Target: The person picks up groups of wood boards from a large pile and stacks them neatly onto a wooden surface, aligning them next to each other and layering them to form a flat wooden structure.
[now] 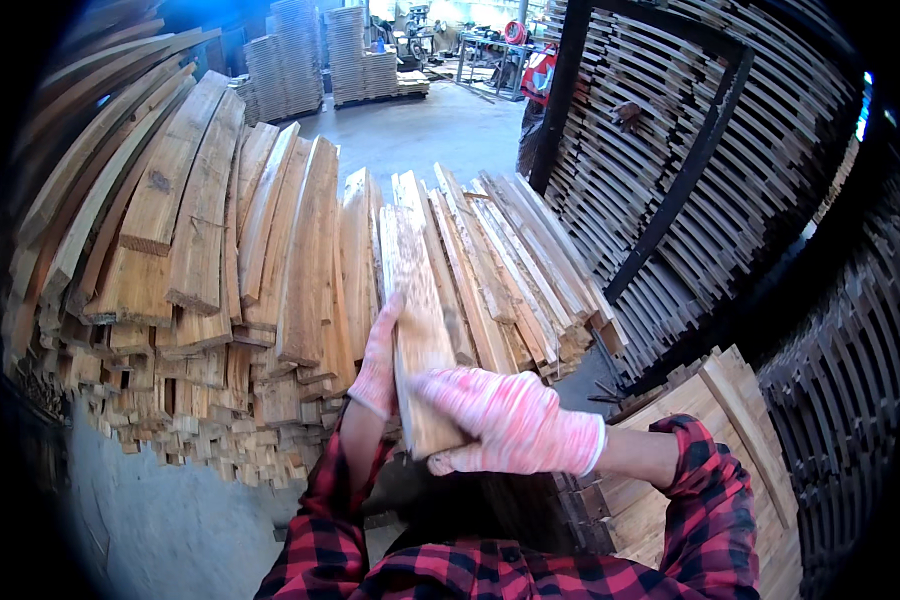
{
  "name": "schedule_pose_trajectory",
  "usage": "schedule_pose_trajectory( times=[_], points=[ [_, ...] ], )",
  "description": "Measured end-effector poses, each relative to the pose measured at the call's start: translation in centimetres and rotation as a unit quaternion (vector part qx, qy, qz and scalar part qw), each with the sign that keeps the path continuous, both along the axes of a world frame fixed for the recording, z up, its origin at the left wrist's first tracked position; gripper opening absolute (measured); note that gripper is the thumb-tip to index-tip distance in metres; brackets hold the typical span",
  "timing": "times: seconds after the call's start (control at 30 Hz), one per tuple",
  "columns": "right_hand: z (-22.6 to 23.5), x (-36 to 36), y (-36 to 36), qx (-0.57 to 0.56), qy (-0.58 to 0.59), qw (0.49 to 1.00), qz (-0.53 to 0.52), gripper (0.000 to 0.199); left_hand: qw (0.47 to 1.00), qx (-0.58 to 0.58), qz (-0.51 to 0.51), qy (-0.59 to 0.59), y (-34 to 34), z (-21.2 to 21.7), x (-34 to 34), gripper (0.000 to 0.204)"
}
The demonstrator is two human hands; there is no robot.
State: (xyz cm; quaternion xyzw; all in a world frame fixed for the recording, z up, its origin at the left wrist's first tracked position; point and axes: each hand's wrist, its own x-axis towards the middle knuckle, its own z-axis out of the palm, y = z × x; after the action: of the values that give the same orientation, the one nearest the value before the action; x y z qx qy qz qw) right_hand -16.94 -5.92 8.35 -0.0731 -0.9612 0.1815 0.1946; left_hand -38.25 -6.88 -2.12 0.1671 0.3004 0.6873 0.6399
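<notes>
Wood yard, stacked slats [210,250]: both gloved hands, left [378,365] and right [515,420], seemingly grip one plank [418,320].

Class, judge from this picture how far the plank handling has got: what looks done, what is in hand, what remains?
Done: planks lie in a neat stack at the lower right. In hand: one plank, its near end clasped by the right hand while the left hand steadies its left edge. Left: a big loose pile of planks lies ahead, so much seems to remain. How many have been moved cannot be told.
</notes>
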Motion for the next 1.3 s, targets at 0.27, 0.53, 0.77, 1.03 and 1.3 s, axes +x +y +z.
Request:
schedule_pose_trajectory(
  times=[0.27, 0.53, 0.77, 1.03, 1.3],
  points=[
    [-8.0, -7.9, 10.8, -0.154, -0.200, 0.913, -0.320, 0.121, 0.992, 0.104, 0.003, 0.070, -6.3, -1.6, 0.4, 0.072],
    [-11.5, -6.4, 18.1, -0.347, -0.133, 0.914, -0.163, 0.079, 0.994, 0.080, 0.036, 0.062, -9.2, -2.6, -2.3, 0.079],
    [-6.2, 0.2, 15.4, -0.811, 0.191, 0.549, -0.069, 0.060, 0.995, 0.099, -0.014, 0.029, -6.0, -1.2, 0.6, 0.076],
    [1.5, 13.5, -4.7, -0.188, -0.046, 0.932, -0.306, 0.101, 0.987, 0.094, 0.059, 0.117, -0.4, 4.5, 10.6, 0.087],
    [6.2, 21.4, -9.9, -0.202, 0.154, 0.835, -0.488, 0.109, 0.900, 0.375, -0.052, 0.216, 3.7, 3.0, 22.5, 0.061]
  ],
)
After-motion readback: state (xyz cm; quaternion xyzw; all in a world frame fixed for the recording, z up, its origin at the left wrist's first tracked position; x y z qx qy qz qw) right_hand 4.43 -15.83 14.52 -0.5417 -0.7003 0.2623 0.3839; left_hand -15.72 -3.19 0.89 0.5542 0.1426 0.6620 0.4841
